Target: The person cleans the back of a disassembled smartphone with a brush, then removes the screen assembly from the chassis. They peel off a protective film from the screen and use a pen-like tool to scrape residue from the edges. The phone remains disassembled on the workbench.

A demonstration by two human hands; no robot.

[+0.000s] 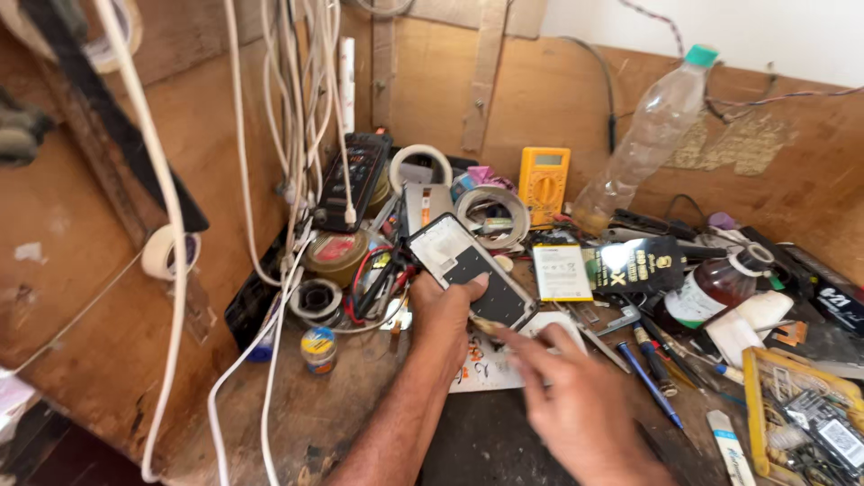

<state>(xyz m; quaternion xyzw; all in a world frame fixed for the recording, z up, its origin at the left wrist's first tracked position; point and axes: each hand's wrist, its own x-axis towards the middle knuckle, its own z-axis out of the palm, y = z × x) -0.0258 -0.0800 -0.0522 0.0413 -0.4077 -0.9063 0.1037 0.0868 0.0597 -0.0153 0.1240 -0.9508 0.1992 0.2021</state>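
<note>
Nearest, the right hand (576, 409) reaches in from the lower right, blurred, its grip narrow on a thin tool (483, 326) whose tip meets the lower end of the phone frame (472, 270). The left hand (443, 315) comes up from below and its grip is closed around that frame, thumb on its face, holding it tilted above the wooden surface (333, 405). Under both hands lies a white sheet (486, 369). To the right lie a blue screwdriver (650, 383) and a yellow tray (801, 405) of small parts. To the left stand a small tin (319, 348) and white cables (270, 270). Farther back lie a phone battery (562, 272), a brown bottle (720, 286) and tape rolls (492, 214). At the back wall stand a yellow meter (544, 184) and a clear plastic bottle (650, 135), leaning
</note>
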